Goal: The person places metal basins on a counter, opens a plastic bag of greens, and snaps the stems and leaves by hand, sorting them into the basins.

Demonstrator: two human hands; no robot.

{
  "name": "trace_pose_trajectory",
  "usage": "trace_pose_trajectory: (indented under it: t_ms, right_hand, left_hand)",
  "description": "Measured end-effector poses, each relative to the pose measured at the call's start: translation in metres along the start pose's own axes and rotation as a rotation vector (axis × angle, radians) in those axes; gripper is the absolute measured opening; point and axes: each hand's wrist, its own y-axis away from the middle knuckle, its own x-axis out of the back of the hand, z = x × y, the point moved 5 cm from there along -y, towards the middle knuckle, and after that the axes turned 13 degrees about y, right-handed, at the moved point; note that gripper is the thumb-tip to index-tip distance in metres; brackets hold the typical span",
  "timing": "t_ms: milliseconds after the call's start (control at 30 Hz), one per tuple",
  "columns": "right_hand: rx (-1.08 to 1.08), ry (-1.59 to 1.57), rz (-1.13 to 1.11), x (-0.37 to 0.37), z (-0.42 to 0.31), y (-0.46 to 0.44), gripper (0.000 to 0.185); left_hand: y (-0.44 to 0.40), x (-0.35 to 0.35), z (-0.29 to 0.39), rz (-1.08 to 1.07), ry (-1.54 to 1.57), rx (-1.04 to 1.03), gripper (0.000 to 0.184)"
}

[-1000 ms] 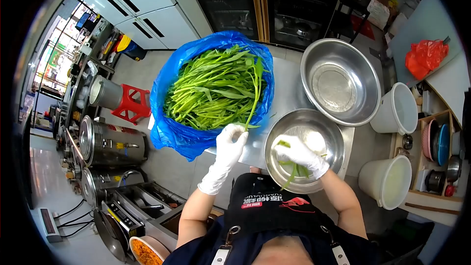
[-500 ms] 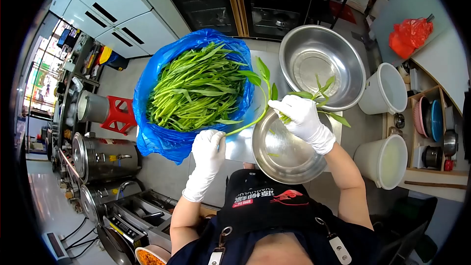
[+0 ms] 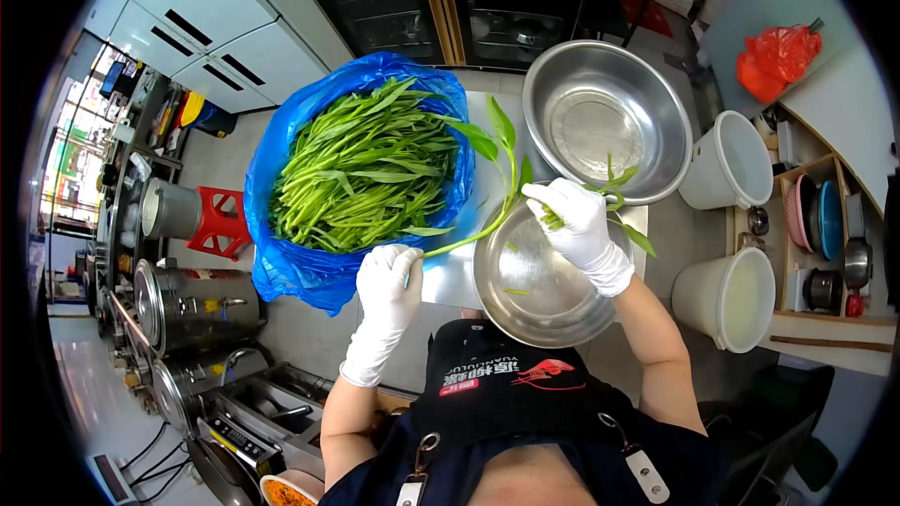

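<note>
While the lower end of a long green stem [image 3: 473, 236] is pinched between the thumb and fingers of the left hand [image 3: 389, 286], a small bunch of leafy sprigs [image 3: 640, 237] is held in the curled right hand [image 3: 578, 230]. Both hands are covered by white gloves [image 3: 368, 353]. No gap is left in the left grip, which is closed on the stem alone. From there the stem is bent upward, its leafy tip raised over the metal table [image 3: 450, 292]. The right fingers are folded around the sprigs, and leaves are thrust out past the knuckles. The right fingertips are brought close to the stem; whether it is touched by them cannot be told. Beneath the right hand, green scraps [image 3: 515, 291] are scattered in a steel basin [image 3: 544, 314]. Just beyond it a larger basin [image 3: 609, 122] is set. Beyond the left hand, a heap of greens [image 3: 361, 173] is contained in an open blue bag [image 3: 342, 286].
</note>
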Motion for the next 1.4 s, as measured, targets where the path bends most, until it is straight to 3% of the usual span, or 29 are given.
trace_pose_trajectory:
  t_ms: [300,500,767,833,967,1133,1400]
  right_hand:
    - [0.002,-0.049,0.056,0.005,-0.004,-0.002,0.021]
    - [-0.151,-0.158,0.045,0.008,0.009,-0.001,0.023]
    - [-0.036,-0.179,-0.183,0.002,0.013,-0.001,0.019]
    - [-0.034,-0.204,-0.168,-0.002,0.014,0.0,0.019]
    - [-0.239,-0.451,-0.286,-0.006,0.016,0.003,0.014]
    - [-0.348,-0.602,-0.328,-0.013,0.019,0.009,0.014]
    - [-0.346,-0.583,-0.35,-0.01,0.011,0.009,0.014]
  left_hand:
    - [0.002,-0.009,-0.013,-0.066,0.276,0.154,0.018]
    - [0.008,-0.012,-0.016,-0.093,0.272,0.161,0.018]
    - [0.007,-0.011,-0.015,-0.111,0.372,0.214,0.017]
    - [0.009,-0.013,-0.022,-0.123,0.533,0.365,0.017]
    - [0.02,-0.017,-0.039,-0.102,0.991,0.786,0.006]
    - [0.017,-0.016,-0.04,-0.101,1.056,0.823,0.006]
    - [0.026,-0.026,-0.051,-0.096,1.029,0.823,0.007]
